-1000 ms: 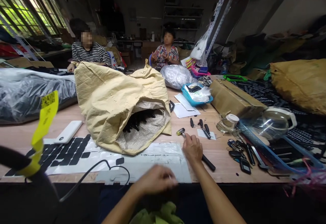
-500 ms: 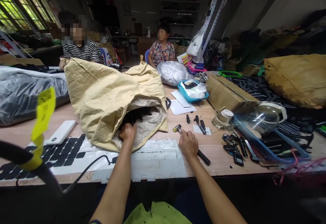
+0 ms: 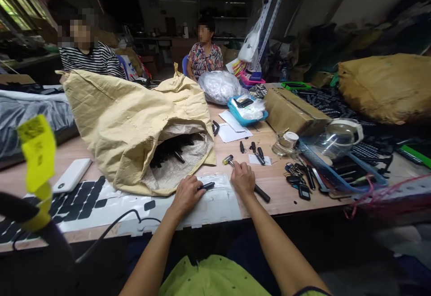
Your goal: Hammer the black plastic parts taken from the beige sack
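My left hand (image 3: 187, 193) is closed on a small black rod-like piece (image 3: 207, 186), which it holds low over the white sheet (image 3: 220, 199) at the table's front. My right hand (image 3: 243, 178) wraps round the shaft of a small hammer (image 3: 261, 193); the head sticks out ahead of my fingers and the black grip behind them. Just beyond my left hand lies a beige cloth sack (image 3: 134, 116), its mouth facing me. Inside it several black pieces (image 3: 171, 150) show, partly in shadow.
Several black screwdriver-like handles (image 3: 257, 152) lie beyond my right hand. To the right are keys (image 3: 299, 184), a blue tray (image 3: 343, 170), a glass jar (image 3: 285, 143) and a cardboard box (image 3: 292, 107). A white power bank (image 3: 72, 176) lies left. Two people sit across the table.
My left hand has come out of the sack's mouth towards me with the black piece in it. My right hand stays on the hammer. The whole view has shifted slightly.
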Motion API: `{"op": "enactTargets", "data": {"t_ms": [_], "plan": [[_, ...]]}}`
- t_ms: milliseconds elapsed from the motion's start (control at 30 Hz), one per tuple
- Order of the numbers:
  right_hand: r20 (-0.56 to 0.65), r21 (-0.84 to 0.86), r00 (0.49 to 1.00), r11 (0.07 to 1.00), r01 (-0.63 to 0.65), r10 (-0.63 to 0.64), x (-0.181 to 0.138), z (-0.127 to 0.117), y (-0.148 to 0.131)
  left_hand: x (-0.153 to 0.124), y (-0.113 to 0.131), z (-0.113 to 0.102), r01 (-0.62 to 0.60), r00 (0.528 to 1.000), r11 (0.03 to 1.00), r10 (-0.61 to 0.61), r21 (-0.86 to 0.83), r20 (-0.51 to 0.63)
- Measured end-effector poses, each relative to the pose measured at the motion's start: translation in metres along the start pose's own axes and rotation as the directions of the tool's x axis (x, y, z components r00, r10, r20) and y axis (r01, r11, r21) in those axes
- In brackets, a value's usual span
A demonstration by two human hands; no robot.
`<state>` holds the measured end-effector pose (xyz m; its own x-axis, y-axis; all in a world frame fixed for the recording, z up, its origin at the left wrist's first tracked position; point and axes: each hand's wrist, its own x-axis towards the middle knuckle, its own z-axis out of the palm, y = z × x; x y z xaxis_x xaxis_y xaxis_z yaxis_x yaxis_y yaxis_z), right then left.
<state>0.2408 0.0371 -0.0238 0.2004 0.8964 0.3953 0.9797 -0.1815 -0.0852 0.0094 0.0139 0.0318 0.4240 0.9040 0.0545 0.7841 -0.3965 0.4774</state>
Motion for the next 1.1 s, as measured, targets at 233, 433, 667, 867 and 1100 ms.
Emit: {"op": "enactTargets", "data": {"t_ms": [233,433,667,867,1100], "plan": [[0.014,0.005,1.0,1.0,-0.005,0.005,0.001,0.0,-0.002,0.015,-0.006,0.021,0.075,0.993,0.993,-0.083,-0.091,-0.089],[0.122,0.13,0.992,0.991,0.013,-0.029,0.004,-0.014,0.005,0.02,-0.008,0.026,0.113,0.985,0.975,-0.135,-0.19,-0.104],[0.078,0.603,0.981,0.792,0.096,-0.179,-0.04,-0.039,-0.016,0.02,-0.005,0.027,0.139,0.977,0.959,-0.173,-0.248,-0.123],[0.05,0.724,0.973,0.679,0.12,-0.226,-0.064,-0.051,-0.031,0.021,-0.006,0.031,0.142,0.971,0.947,-0.19,-0.289,-0.147],[-0.081,0.657,0.954,0.704,0.268,-0.288,-0.07,-0.049,-0.034,0.022,-0.01,0.036,0.094,0.968,0.95,-0.157,-0.297,-0.194]]}}
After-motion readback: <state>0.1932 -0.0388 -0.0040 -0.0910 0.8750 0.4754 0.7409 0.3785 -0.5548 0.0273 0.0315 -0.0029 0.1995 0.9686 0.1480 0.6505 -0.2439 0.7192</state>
